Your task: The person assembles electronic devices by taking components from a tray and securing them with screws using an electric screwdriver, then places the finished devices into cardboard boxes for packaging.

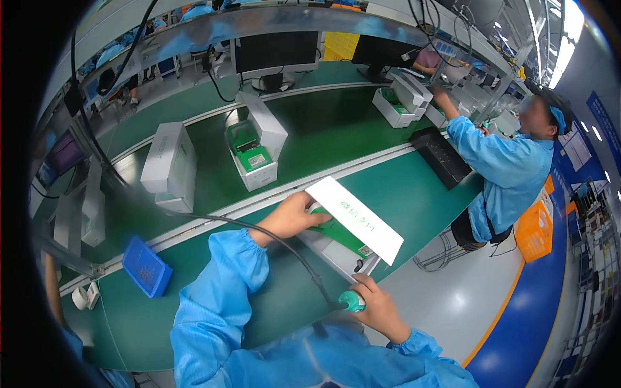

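Note:
In front of me, a white carton (334, 256) sits at an angle over the near edge of the bench, its printed flap lid (357, 220) raised. A green item (343, 236) with a small label lies inside. My left hand (288, 216) grips the carton's far left end, some fingers hidden behind the lid and inside. At its near right end, my right hand (381, 312) is closed around a green corded hand tool (352, 301); its working end is mostly hidden. A black cable (284, 249) runs to this tool, passing over my left forearm.
A conveyor belt (310, 129) beyond carries an open white carton (255, 174) with a green device, and a closed-looking one (171, 165). Nearby are a blue tray (147, 268), a black tray (441, 158) and monitors (277, 55). A co-worker (504, 168) stands at right.

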A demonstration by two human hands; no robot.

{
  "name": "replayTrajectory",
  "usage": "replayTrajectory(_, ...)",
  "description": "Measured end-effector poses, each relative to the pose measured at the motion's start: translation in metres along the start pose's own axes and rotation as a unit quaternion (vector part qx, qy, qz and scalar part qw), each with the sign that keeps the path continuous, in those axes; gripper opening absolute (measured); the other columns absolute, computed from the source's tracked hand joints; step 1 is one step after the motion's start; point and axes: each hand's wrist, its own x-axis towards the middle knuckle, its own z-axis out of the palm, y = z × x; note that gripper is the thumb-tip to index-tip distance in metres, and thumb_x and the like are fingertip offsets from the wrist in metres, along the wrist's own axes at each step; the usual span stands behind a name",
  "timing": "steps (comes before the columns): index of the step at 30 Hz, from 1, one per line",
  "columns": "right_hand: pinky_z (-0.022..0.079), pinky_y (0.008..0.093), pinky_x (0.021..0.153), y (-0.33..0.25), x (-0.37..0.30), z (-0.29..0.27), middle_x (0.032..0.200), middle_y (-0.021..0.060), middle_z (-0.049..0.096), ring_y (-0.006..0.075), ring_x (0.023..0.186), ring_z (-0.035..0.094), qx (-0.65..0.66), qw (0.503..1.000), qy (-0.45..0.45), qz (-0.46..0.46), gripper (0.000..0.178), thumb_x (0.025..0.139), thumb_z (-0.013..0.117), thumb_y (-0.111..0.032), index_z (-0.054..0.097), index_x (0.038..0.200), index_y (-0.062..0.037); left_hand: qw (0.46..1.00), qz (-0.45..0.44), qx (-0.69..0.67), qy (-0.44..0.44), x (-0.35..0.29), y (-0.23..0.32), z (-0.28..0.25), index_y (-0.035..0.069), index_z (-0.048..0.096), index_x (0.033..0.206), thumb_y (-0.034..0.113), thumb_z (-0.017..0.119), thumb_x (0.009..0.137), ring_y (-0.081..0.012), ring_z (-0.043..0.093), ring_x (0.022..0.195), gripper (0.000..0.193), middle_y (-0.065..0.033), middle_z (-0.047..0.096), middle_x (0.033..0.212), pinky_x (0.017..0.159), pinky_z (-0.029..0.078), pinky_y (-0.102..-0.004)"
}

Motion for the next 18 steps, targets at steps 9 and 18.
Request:
replayTrajectory(9,0.052,0.0356,0.069,-0.018,0.008,-0.021,0.119,0.0074,0.053,0.0304,0.088,0.061,0.021,0.999,-0.024,-0.038,0.043,0.059,0.076,-0.014,0.057,0.097,-0.0104,0.9,0.073,0.359,0.236,0.012,-0.004,0.043,0.0,0.06,0.099,0.016,0.069,0.069,-0.0305,0.054,0.095,0.036,-0.018,0.057,0.098,0.079,0.044,-0.0405)
replayTrajectory(18,0.049,0.0319,0.077,-0.02,0.023,-0.048,0.111,0.0157,0.06,0.0259,0.099,0.061,0.088,0.984,0.155,-0.029,0.048,0.061,0.078,-0.01,0.057,0.103,-0.0027,0.839,0.225,0.444,0.22,-0.056,-0.008,0.101,0.007,0.057,0.089,0.031,0.065,0.074,-0.025,0.05,0.095,0.029,-0.008,0.052,0.097,0.082,0.037,-0.0384)
